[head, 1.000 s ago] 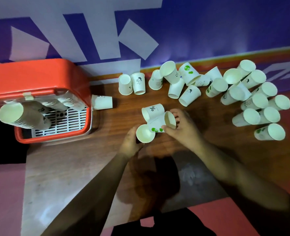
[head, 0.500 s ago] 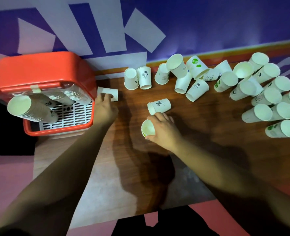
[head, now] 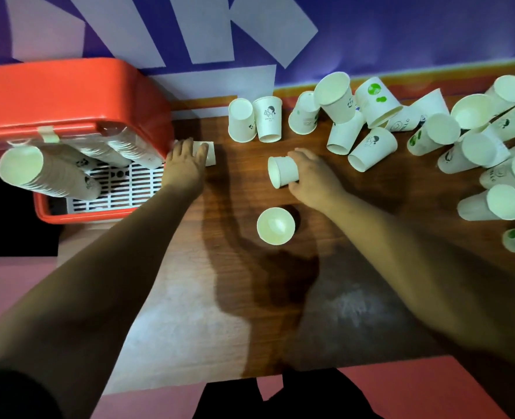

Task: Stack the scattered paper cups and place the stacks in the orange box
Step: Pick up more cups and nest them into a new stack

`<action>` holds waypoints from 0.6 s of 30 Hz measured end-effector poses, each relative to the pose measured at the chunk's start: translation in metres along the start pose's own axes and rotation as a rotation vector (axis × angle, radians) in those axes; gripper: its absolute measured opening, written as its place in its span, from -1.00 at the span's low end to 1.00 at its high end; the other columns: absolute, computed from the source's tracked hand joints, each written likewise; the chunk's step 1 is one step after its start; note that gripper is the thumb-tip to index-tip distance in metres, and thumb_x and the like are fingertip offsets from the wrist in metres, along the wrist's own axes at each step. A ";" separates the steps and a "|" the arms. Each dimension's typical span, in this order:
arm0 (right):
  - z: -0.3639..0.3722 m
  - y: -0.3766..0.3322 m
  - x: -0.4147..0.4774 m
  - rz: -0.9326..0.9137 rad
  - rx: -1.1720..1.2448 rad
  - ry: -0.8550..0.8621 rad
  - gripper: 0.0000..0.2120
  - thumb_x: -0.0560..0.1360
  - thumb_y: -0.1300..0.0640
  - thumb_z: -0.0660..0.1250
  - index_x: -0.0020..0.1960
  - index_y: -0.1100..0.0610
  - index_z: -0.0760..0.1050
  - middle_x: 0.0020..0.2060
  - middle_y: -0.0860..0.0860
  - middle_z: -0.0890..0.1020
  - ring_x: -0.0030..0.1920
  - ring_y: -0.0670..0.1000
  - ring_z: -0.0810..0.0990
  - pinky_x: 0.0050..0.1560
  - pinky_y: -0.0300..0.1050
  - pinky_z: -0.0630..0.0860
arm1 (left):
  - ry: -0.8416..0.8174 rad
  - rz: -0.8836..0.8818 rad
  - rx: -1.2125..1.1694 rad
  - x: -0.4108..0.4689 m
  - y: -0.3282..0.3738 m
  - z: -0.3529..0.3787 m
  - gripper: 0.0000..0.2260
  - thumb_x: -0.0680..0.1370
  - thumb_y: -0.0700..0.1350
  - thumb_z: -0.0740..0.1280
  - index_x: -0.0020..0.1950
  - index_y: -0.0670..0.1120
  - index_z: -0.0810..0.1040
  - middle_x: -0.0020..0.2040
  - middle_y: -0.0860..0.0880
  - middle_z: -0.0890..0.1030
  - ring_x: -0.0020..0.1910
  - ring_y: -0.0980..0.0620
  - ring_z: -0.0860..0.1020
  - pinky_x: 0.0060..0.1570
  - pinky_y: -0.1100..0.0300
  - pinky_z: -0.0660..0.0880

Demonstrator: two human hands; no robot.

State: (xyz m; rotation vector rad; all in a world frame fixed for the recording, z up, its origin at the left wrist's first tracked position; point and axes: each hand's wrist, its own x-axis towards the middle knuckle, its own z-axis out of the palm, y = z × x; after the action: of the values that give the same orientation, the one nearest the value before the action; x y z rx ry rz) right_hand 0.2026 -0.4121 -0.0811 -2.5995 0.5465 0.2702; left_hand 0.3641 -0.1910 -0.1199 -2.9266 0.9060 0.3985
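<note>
My left hand (head: 186, 164) lies over a paper cup on its side (head: 208, 152) next to the orange box (head: 69, 95). My right hand (head: 313, 176) grips another lying cup (head: 282, 175) in the middle of the wooden table (head: 220, 297). An upright stack of cups (head: 276, 225) stands alone just below it, touched by neither hand. Several long cup stacks (head: 53, 173) lean inside the orange box. Many loose cups (head: 371, 125) are scattered along the back and right of the table.
A purple and white banner wall (head: 280, 25) rises behind the table. The box has a white grid floor (head: 120, 189) and hangs at the table's left edge. Two upside-down cups (head: 254, 119) stand at the back centre.
My left hand reached from the centre to the cup beside the box. My right hand set the stack down upright and moved up onto the lying cup.
</note>
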 end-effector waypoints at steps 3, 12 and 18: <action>0.009 0.002 0.016 -0.084 -0.109 -0.044 -0.28 0.42 0.20 0.44 0.52 0.11 0.24 0.46 0.11 0.33 0.44 0.15 0.29 0.44 0.08 0.26 | 0.050 0.029 0.074 -0.014 0.000 -0.001 -0.48 0.55 -0.17 0.32 0.50 -0.16 0.30 0.33 -0.26 0.38 0.28 -0.29 0.36 0.26 -0.12 0.30; 0.017 0.002 0.029 -0.091 -0.138 -0.084 -0.33 0.37 0.02 0.52 0.38 0.16 0.33 0.29 0.13 0.44 0.31 0.17 0.41 0.30 0.06 0.38 | 0.020 -0.025 -0.139 -0.047 -0.001 0.021 -0.40 0.46 -0.02 0.45 0.47 -0.11 0.39 0.32 -0.32 0.40 0.28 -0.37 0.39 0.32 -0.16 0.29; -0.016 -0.003 -0.006 0.081 0.562 -0.043 -0.33 0.34 0.02 0.54 0.35 0.03 0.32 0.23 -0.02 0.51 0.19 -0.01 0.51 0.19 -0.03 0.50 | 0.003 -0.167 -0.580 -0.065 0.011 0.012 -0.39 0.48 -0.01 0.50 0.50 0.02 0.40 0.37 -0.24 0.35 0.28 -0.22 0.47 0.35 0.01 0.40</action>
State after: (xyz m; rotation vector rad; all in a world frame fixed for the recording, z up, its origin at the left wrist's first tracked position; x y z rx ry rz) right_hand 0.1995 -0.4154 -0.0642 -2.0275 0.6113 0.1667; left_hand 0.3038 -0.1627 -0.1144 -3.4827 0.6151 0.7574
